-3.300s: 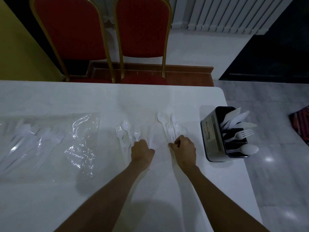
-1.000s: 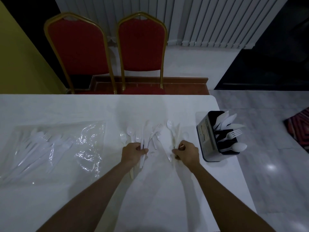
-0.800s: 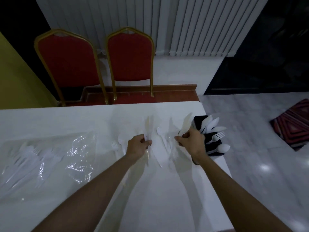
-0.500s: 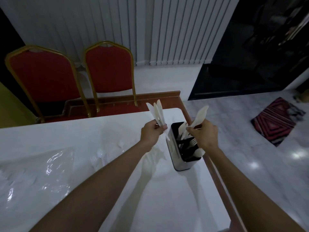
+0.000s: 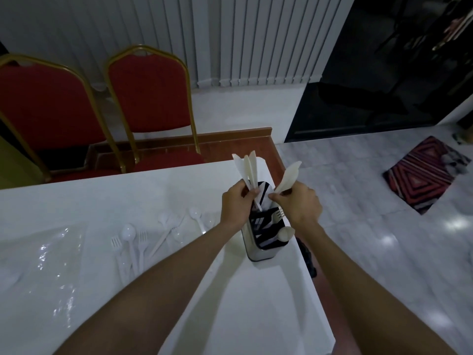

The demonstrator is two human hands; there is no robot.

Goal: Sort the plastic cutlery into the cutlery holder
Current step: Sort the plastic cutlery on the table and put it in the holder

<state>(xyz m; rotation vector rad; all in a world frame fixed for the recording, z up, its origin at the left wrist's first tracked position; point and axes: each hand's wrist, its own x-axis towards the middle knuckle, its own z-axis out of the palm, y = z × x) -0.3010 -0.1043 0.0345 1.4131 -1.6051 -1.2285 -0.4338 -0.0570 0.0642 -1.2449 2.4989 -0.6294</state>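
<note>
Both hands have come up off the counter, where a second ago they were picking through the loose pile, and now hang over the cutlery holder at the counter's right edge. The left hand grips a small fan of knives by the handles, blades up, with the handle ends pointing down at the holder's far compartment. The right hand pinches a single knife between thumb and fingertips, blade tilted up and to the right. No knife has been let go yet. The holder already carries a fork in its middle slot and a spoon in the near one, so the knives probably belong in the far slot. The forks and spoons left on the counter, plus whatever sits under the plastic bag, suggest the sorting is far from done
</note>
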